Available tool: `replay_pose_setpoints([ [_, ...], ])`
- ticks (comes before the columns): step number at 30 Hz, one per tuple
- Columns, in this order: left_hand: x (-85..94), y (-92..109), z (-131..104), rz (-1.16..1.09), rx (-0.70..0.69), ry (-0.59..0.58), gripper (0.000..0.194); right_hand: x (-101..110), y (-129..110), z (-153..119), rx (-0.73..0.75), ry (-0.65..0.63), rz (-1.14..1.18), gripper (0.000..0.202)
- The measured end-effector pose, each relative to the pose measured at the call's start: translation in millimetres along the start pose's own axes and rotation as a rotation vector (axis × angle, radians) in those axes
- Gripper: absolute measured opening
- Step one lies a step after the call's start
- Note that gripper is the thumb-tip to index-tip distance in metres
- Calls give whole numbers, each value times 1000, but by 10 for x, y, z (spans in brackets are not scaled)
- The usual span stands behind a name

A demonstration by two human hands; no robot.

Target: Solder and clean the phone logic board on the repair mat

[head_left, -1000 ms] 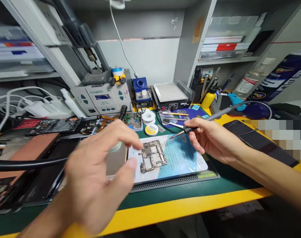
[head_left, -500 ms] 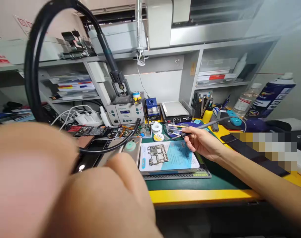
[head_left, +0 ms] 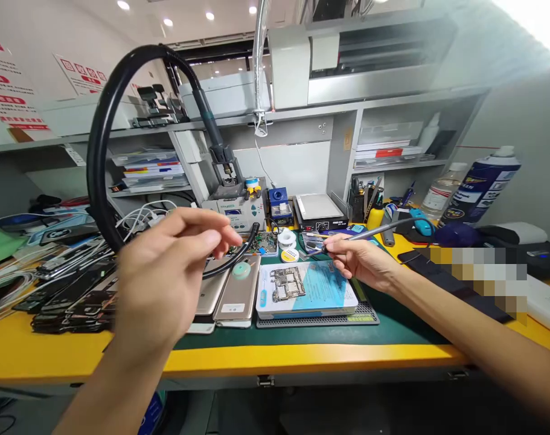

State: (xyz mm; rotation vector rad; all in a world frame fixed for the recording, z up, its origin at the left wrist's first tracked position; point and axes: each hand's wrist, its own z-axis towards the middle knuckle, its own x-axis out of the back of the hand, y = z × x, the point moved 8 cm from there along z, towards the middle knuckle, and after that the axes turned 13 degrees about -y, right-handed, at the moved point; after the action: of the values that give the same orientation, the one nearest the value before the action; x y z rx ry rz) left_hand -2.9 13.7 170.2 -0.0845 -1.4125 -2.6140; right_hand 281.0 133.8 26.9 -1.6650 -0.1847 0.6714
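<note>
My right hand (head_left: 358, 258) is closed around a thin soldering iron (head_left: 378, 230) with a grey cable trailing off to the right. The iron's tip end points left, above the back edge of a white and blue box (head_left: 326, 287). A bare phone logic board (head_left: 287, 284) lies on the box's left half. My left hand (head_left: 159, 284) hangs in the air at left, fingers loosely bent and slightly blurred, with nothing visible in it. Beneath and beside it are gold phones (head_left: 236, 296), one carrying a round green disc (head_left: 241, 270).
A thick black hose (head_left: 96, 151) arches at left from the hot-air station (head_left: 238, 211). Behind the box stand a solder spool (head_left: 287, 237), a blue holder (head_left: 279, 205) and a flat heating plate (head_left: 320, 206). Stacked phone parts (head_left: 75, 302) fill the left; a spray can (head_left: 483, 184) stands right.
My left hand has drawn back from close before the camera, uncovering phones and parts at left. The view has tilted up slightly. My right hand keeps hold of the soldering iron.
</note>
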Motion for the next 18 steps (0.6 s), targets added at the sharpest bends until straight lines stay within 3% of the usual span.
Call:
replay_pose_setpoints([
  [2,-70,-309,263,28,29,-3,6,-15,-3,-1,-12,-9,-7,4],
  [4,-87,-691,483,97,80,4,19,-26,-4,5,-22,-14,-15,4],
  [8,-143,-1253,715,246,111,7,25,-17,-6,25,-19,-10,-28,10],
  [11,-166,-1434,729,344,100,49,28,54,-6,54,-15,20,-42,18],
  [15,-93,-1527,708,424,75,78,28,223,-103,129,16,147,-67,19],
  [18,-24,-1563,715,436,76,42,27,181,-242,181,-7,221,-52,23],
])
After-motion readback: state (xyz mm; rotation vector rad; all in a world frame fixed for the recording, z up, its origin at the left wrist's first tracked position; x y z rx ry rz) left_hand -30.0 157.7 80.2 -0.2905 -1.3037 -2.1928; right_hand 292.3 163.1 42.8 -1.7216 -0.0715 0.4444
